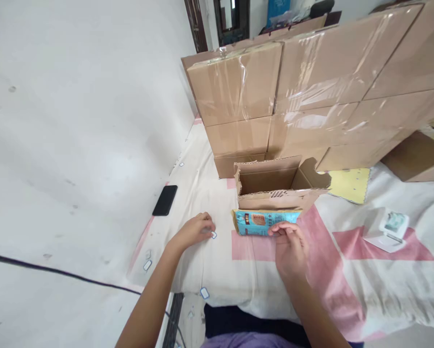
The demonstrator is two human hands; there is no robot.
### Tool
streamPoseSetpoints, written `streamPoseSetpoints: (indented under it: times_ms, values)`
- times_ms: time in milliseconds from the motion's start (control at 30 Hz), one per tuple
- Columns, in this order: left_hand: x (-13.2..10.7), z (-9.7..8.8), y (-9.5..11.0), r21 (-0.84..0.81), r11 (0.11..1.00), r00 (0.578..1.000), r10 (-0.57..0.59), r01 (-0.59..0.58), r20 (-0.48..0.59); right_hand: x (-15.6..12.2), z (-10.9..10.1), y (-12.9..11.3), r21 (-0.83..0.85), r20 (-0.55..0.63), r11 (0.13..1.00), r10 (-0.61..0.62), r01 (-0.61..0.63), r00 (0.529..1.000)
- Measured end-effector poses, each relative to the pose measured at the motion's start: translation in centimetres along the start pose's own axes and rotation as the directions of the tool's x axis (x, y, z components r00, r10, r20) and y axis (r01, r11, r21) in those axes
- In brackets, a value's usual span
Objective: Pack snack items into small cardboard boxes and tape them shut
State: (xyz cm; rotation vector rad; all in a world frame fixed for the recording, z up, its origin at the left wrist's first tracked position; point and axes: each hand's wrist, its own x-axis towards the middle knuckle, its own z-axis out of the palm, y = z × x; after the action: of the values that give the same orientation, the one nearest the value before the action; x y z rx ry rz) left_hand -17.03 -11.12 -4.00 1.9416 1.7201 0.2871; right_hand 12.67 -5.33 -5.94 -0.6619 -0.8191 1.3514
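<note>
Wearer's lap: purple fabric clothing (pixel 251 341) with dark navy cloth (pixel 253 321), nearer than everything around the landmark, an open-topped brown cardboard box (pixel 256 201).
Sky-blue packet: a long, shiny wrapper with gold edges and a printed biscuit (pixel 258 220), lying lengthwise just in front of the box; whether they touch is unclear.
Right hand: bare (pixel 292 249), in front of the box, fingers bent and their tips over the packet's right half; I cannot tell whether they grip or merely rest.
Left hand: bare (pixel 193 229), left of and nearer than the box, fingers loosely curled at a small white, blue-edged tag (pixel 213 235); I cannot tell if it is pinched.
Black rectangular phone: lying flat (pixel 165 200), well left of the box.
Yellow scallop-edged card: just right of the box (pixel 351 184).
White boxy plastic object: farther right of the box and nearer (pixel 387 229).
Taped cardboard wall: standing behind the box (pixel 311 96).
Risk: pushing the packet too hard could slide or tip the light-looking box; its slick wrapper might slip from a weak hold, and careless left fingers could brush the tag away.
</note>
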Motion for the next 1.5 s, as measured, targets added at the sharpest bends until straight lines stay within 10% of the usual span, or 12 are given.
streamPoseSetpoints:
  times_ms: [233, 433, 567, 800, 933, 1100, 1200, 1333, 1500]
  values:
    - [-0.1, -1.0, 0.2, 0.018, 0.982, 0.982, -0.187, 0.187, 0.004, -0.3, -2.7, -0.3, -0.053, -0.023, 0.999, -0.010, 0.009, 1.000]
    - [-2.2, -3.1, -2.6, 0.231, 0.749, 0.782, -0.571, 0.621, -0.250, 0.5, -4.1, -3.2, -0.273, -0.058, 0.955, -0.133, 0.113, 0.989]
    - [-2.9, -3.1, -2.1, 0.223, 0.726, 0.749, -0.566, 0.651, -0.344, 2.5, -5.4, -4.8, -0.584, -0.039, 0.803, -0.169, 0.115, 0.985]
    - [1.8, 2.6, 4.3, -0.282, 0.947, 0.943, -0.226, 0.154, -0.244, 4.8, -6.5, -2.3, -0.671, 0.134, 0.740, 0.172, -0.039, 0.976]
    - [4.0, 5.7, 7.1, -0.463, 0.886, 0.948, -0.151, 0.005, -0.280, 3.9, -6.5, -2.5, -0.664, 0.184, 0.744, 0.248, -0.066, 0.951]
    - [2.7, 5.1, 8.8, -0.440, 0.861, 0.875, 0.011, -0.255, -0.484, 3.2, -7.7, -7.7, -0.685, 0.314, 0.728, 0.275, 0.016, 0.909]
    - [1.4, 3.4, 10.8, -0.311, 0.800, 0.743, 0.233, -0.514, -0.628, 3.0, -7.4, -11.7, -0.754, 0.450, 0.646, 0.372, 0.122, 0.812]
    - [0.7, 1.7, 14.6, -0.113, 0.715, 0.570, 0.441, -0.690, -0.693, 2.4, -3.6, -15.0, -0.840, 0.519, 0.473, 0.556, 0.267, 0.649]
    - [1.9, -0.7, 16.6, -0.119, 0.619, 0.491, 0.476, -0.777, -0.730, 3.1, 0.1, -16.8, -0.780, 0.612, 0.549, 0.573, 0.299, 0.545]
